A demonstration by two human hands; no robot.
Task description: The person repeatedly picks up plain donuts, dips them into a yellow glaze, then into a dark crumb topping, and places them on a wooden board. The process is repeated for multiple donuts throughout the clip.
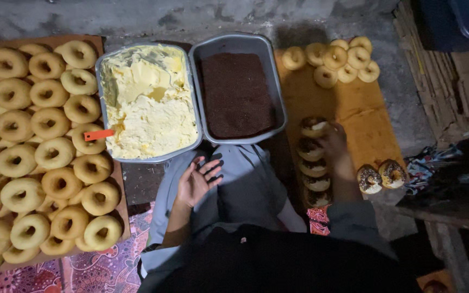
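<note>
Right hand (333,142) closed over a topped donut (314,126) at the far end of the row on the right board (365,116); set it flat, snug in line. Left hand (195,183) open, empty, resting on lap near the cream tray (146,103).

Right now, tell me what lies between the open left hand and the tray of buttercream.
Nothing visible. The left hand rests palm-up on the lap, just below the buttercream tray; only the tray's near rim and grey cloth lie between. The right hand touches a topped doughnut.
</note>
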